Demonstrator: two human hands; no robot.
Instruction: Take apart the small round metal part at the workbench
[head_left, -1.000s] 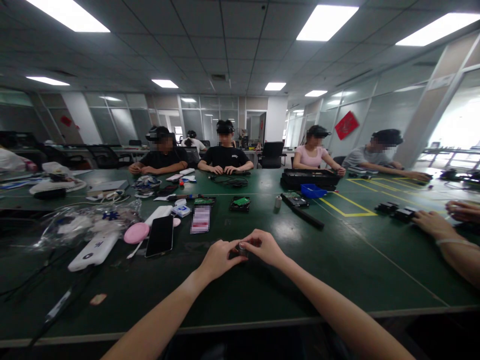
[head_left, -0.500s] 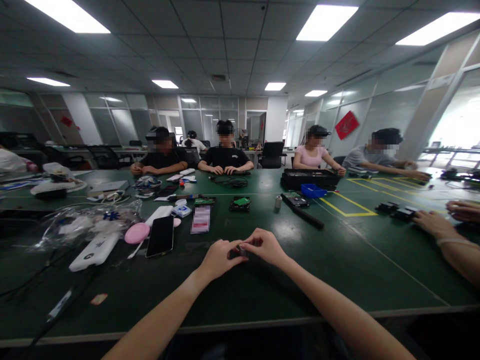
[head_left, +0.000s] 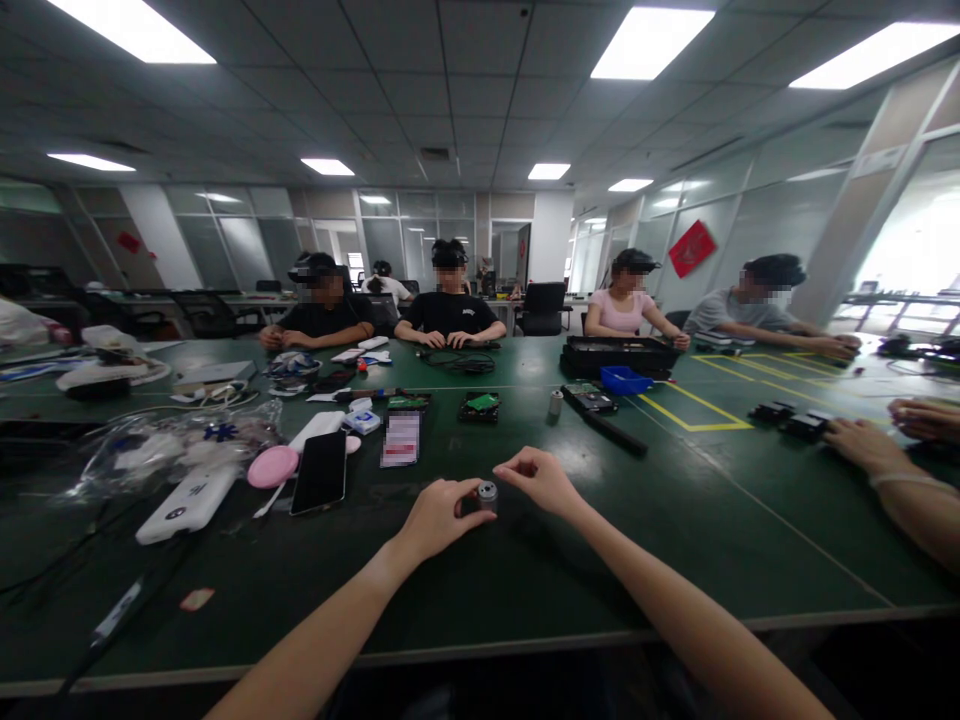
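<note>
While the left hand (head_left: 439, 515) has a small silver-grey metal cylinder (head_left: 488, 500) pinched between thumb and fingers, the right hand (head_left: 541, 482) sits just beside it, off the metal, with thumb and forefinger drawn in close to each other. Honestly can't tell from this view if there's something tiny between those fingertips. The cylinder is upright, with dark spots on its top face, right in the middle of the near part of a dark green tabletop (head_left: 600, 590). A second silver metal cylinder (head_left: 556, 403) stands further back, near a long black bar (head_left: 615, 436). Straight ahead of the hands there's a dark block with a bright green circuit board on it (head_left: 480, 406). Over on the left you've got a black-screened phone (head_left: 320, 473), a round pink disc (head_left: 273, 466) just beside it, and a chunky white plastic block with dark markings (head_left: 185, 505), next to some crumpled clear plastic bags (head_left: 120, 455). Towards the back right, a blue plastic tray (head_left: 626, 381) sits just in front of a big black case (head_left: 621, 357), and a co-worker's hand (head_left: 866, 445) is by some small black blocks (head_left: 806, 427) at the far right.
</note>
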